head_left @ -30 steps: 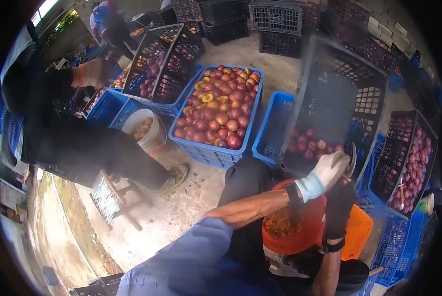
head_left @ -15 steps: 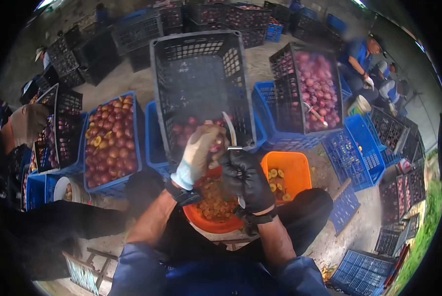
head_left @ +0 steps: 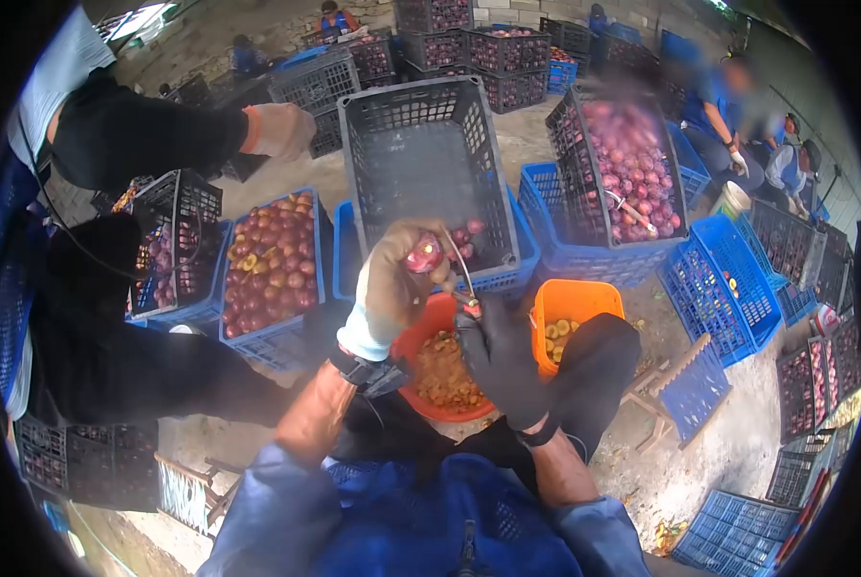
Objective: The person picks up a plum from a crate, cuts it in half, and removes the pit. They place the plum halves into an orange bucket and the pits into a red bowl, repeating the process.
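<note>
My left hand (head_left: 388, 284), in a pale glove, is closed around a dark red plum (head_left: 424, 253) above the red basin. My right hand (head_left: 500, 358), in a black glove, grips a knife (head_left: 460, 262) whose thin curved blade points up beside the plum. Below both hands, the red basin (head_left: 419, 337) holds a heap of yellowish-brown fruit pieces. A tilted black crate (head_left: 421, 163) stands in front of me with a few plums (head_left: 467, 232) at its lower end. To the right, an orange bucket (head_left: 577, 300) contains cut plum halves.
At left, a blue crate (head_left: 321, 260) is full of plums, and a person (head_left: 161, 135) stands close by with one arm stretched out. A tilted black crate of plums (head_left: 633, 163) rests on blue crates at right. A small folding stool (head_left: 685, 394) stands right of my knee.
The view has shifted, so the crates appear further right. At left, a person now stands with an arm reaching across. My right hand has lowered slightly, and the plum shows more clearly in my left.
</note>
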### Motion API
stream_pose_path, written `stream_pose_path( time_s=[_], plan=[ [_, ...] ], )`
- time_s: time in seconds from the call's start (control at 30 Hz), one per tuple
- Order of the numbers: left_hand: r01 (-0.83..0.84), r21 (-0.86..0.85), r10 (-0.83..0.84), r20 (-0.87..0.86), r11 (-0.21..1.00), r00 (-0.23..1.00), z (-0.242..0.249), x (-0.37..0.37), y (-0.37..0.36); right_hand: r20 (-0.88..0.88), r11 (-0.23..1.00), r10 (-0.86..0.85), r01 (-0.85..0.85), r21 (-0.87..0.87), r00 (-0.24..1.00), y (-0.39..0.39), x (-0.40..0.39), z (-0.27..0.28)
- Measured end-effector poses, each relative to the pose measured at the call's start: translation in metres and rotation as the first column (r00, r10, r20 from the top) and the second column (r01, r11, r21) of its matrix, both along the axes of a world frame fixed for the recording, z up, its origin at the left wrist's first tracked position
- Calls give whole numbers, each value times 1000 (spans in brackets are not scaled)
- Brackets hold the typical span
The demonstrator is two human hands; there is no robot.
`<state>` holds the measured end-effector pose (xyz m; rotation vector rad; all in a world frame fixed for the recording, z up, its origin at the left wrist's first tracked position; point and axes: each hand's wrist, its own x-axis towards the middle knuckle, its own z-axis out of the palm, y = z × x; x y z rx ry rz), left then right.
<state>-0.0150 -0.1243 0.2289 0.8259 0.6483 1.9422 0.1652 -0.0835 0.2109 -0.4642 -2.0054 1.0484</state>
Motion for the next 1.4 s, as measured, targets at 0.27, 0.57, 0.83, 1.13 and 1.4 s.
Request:
stream_pose_path(
  time_s=[0.27,0.57,0.83,1.13,1.4],
  plan=[
    [-56,-51,55,-17,997,998,8,11,-27,15,971,-7,3,238,1000,-16,-21,-5],
    [-67,-46,72,130,997,989,-1,6,-28,53,986,34,-43,160,998,-19,-32,-9],
    [-165,-42,167,49,985,985,-19,-2,-14,246,948,-57,-26,318,967,-6,-42,-14],
    [-357,-241,348,-83,902,934,-27,-4,0,333,951,-108,0,308,937,4,-68,-41],
    [-331,-227,311,-121,916,943,-41,4,-26,208,882,-116,4,471,971,-2,-79,-71]
  ],
)
